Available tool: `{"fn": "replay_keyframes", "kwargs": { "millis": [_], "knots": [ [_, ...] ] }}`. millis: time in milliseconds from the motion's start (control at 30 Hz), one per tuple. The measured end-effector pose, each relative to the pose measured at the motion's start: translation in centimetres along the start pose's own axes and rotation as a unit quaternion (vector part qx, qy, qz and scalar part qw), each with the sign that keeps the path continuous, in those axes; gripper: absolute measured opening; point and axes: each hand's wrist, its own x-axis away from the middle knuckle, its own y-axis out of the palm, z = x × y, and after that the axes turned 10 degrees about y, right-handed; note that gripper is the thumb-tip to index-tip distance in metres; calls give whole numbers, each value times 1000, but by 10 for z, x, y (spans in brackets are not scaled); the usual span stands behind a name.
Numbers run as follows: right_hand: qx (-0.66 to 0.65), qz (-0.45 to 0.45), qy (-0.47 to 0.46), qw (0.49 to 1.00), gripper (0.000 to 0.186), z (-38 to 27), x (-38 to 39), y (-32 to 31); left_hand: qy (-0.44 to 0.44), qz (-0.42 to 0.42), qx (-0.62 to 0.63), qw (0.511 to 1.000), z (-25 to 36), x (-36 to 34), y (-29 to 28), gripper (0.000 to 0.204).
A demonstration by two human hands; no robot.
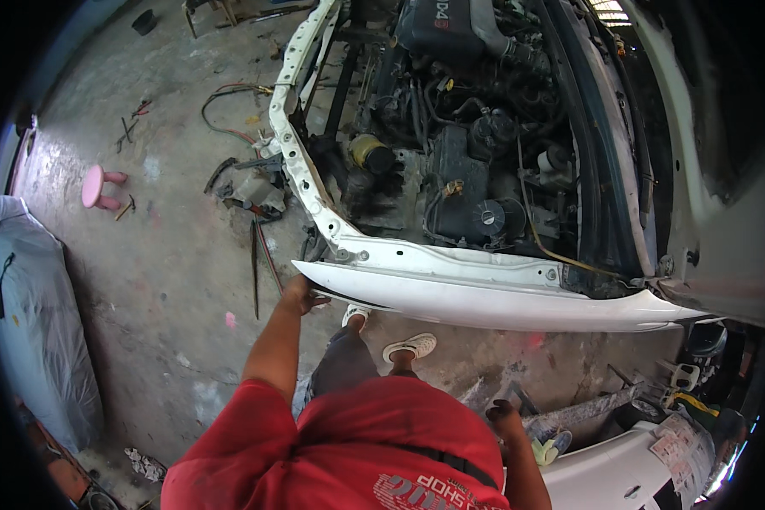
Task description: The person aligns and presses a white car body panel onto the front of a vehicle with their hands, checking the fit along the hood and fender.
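Note:
The white fender (484, 304) runs along the near side of a car whose engine bay is uncovered. At the fender's pointed front tip, my left hand (299, 297) is closed on the lower edge, its fingers partly behind the panel. My right hand (505, 416) hangs low beside my body, away from the fender. Its fingers are loosely bent and somewhat apart, and I see nothing held in them. Beyond the fender is the car's white front frame (289, 157), which curves around the engine (467, 170).
Car parts (255, 191) and a hose (208, 110) lie on the concrete floor at the left, near a pink stool (94, 187). A plastic-covered bulk (38, 314) stands at far left. Behind my right hand lies another white panel (603, 476). The car door (731, 238) stands at far right.

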Motion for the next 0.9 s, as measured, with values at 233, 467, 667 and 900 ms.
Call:
{"fn": "replay_keyframes", "kwargs": {
  "millis": [233,467,667,900],
  "knots": [
    [123,12,-147,981,47,76,-23,37,14,5,-92,996,13,-3,-12,30],
    [33,-13,-42,998,50,-10,13,55,21,13,-67,997,14,4,-16,29],
    [28,-7,-12,1000,46,-47,20,48,6,17,-60,998,17,11,-11,29],
    [-18,1,-15,1000,45,-58,26,59,-16,-18,-96,995,13,-2,-28,35]
  ]
}}
